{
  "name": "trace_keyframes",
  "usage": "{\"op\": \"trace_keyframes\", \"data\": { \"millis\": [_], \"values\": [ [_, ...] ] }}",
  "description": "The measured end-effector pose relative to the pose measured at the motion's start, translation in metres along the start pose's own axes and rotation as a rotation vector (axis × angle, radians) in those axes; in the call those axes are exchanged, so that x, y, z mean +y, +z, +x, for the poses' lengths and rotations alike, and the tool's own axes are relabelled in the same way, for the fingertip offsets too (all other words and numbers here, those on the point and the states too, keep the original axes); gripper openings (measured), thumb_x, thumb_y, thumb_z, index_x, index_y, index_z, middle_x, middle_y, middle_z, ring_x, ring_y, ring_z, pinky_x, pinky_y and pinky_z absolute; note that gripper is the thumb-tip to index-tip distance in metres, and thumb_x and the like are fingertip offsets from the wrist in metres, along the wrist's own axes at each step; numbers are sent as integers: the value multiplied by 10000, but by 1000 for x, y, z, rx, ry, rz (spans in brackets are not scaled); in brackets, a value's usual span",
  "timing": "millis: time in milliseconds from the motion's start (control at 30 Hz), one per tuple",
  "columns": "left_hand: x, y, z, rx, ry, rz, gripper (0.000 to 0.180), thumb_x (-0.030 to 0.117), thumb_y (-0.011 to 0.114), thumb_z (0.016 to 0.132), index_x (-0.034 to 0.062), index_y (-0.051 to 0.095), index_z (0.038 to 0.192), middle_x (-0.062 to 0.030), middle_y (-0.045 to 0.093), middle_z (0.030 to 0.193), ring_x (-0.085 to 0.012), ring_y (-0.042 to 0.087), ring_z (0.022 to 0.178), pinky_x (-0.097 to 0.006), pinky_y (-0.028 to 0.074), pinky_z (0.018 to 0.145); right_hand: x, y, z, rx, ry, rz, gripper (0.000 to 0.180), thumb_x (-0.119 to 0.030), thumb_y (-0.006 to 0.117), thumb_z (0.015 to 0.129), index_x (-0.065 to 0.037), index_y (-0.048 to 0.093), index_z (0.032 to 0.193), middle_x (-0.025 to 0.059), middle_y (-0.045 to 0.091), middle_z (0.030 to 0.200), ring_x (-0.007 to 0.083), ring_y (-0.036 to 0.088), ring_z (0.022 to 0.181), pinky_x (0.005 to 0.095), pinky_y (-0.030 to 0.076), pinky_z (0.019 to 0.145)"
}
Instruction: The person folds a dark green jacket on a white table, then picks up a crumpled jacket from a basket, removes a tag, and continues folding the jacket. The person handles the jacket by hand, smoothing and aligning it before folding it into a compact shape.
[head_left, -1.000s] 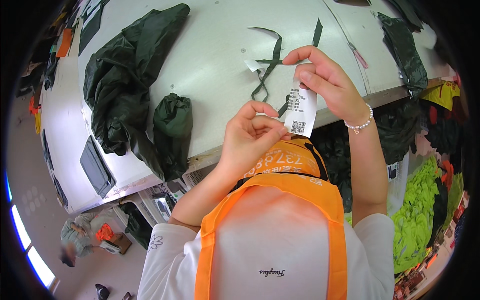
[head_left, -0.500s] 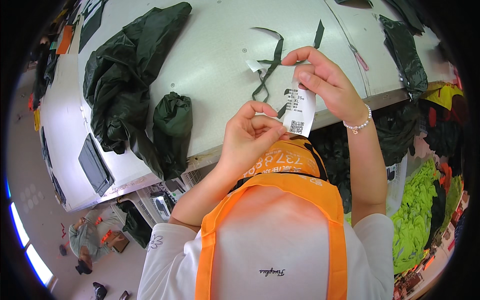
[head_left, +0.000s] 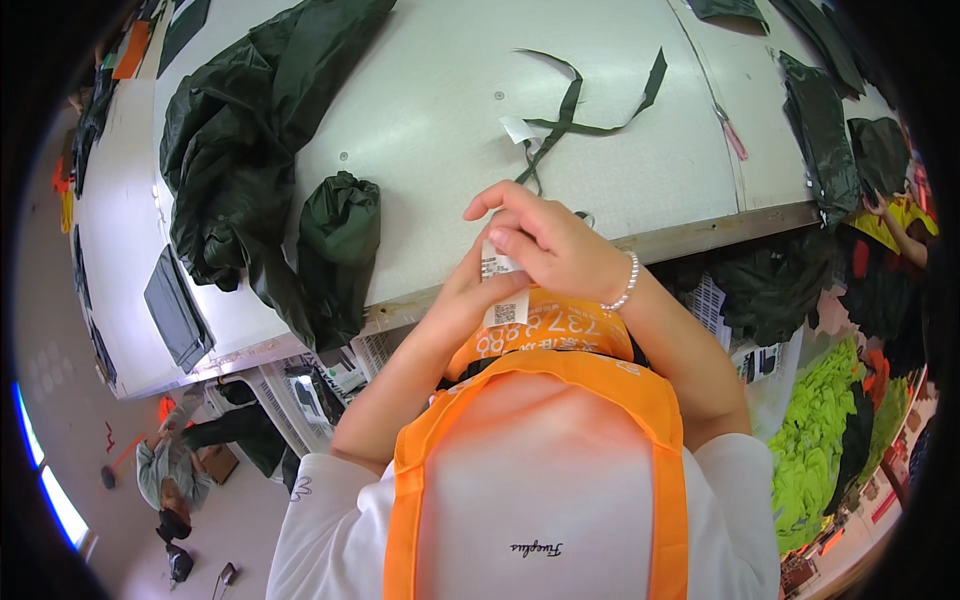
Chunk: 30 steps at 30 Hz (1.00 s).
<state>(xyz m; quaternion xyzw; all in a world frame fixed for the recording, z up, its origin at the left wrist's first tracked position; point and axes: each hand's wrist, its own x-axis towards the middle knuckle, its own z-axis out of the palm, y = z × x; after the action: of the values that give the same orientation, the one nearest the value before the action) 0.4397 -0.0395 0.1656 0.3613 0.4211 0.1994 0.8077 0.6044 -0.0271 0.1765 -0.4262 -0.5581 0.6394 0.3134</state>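
Observation:
A white printed label point(head_left: 507, 314) with a square code is in front of my orange apron point(head_left: 575, 312), close to the table edge. My left hand point(head_left: 468, 287) is closed on it, thumb across its face. My right hand point(head_left: 565, 250), with a bead bracelet at the wrist, overlaps the label's upper part, thumb and fingers closed there; its exact grip is partly hidden. Just beyond my hands, dark green fabric straps point(head_left: 570, 110) lie crossed on the table, with a small white tag point(head_left: 517, 129) by them.
Crumpled dark green fabric point(head_left: 240, 150) and a bunched green bundle point(head_left: 340, 220) lie on the pale table point(head_left: 430, 150) at left. Pink-handled snips point(head_left: 734, 136) lie right. Bright green garments point(head_left: 820, 440) are piled lower right. A co-worker's hand point(head_left: 882, 210) shows far right; another person point(head_left: 165, 470) is lower left.
My hands have come down and left toward my body with the label. My right hand has moved over the left, now covering the label's upper part. The straps lie apart from my hands.

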Motion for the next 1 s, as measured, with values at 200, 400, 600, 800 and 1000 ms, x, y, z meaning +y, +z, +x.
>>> {"op": "trace_keyframes", "data": {
  "millis": [200, 400, 600, 800, 1000],
  "values": [
    [-19, -30, 5, 210, -53, -168, 269, 164, 411, 947, -39, 523, 1082, 13, 392, 605, -111, 418, 613, -300, 445, 719, 41, -22, 43, 526, -59, -355, 365, -187, 656, 827, -39, 516, 1129, 69, 587, 972, 149, 559, 815, 273, 470, 705],
    [-3, -41, 12, 242, -23, -211, 238, 169, 446, 931, -11, 539, 1054, 7, 440, 636, -117, 459, 638, -296, 441, 714, 113, -66, 70, 570, 194, -730, 324, -172, 702, 723, 12, 608, 973, 163, 590, 948, 274, 569, 914, 334, 462, 793],
    [44, -29, 21, 429, 185, 385, 278, 118, 661, 808, 30, 560, 1051, 40, 464, 638, -58, 449, 616, -212, 404, 608, 32, -58, 55, 65, 353, -435, 123, -133, 620, 761, -16, 586, 781, 107, 573, 607, 158, 505, 533, 289, 411, 531],
    [37, -16, 31, 456, 348, 473, 146, 138, 678, 772, 15, 643, 843, -33, 614, 710, -55, 485, 574, -225, 403, 548, -16, -54, 30, -77, 186, -512, 214, -163, 632, 703, 16, 588, 810, 105, 580, 674, 179, 543, 621, 302, 439, 593],
    [29, -2, 17, 256, 101, -159, 142, 110, 646, 799, 31, 546, 737, 16, 453, 558, -101, 436, 493, -263, 451, 576, -15, -66, 10, 186, 25, 26, 127, -138, 587, 891, -13, 597, 914, -18, 599, 737, 31, 524, 664, 201, 437, 595]
  ]
}}
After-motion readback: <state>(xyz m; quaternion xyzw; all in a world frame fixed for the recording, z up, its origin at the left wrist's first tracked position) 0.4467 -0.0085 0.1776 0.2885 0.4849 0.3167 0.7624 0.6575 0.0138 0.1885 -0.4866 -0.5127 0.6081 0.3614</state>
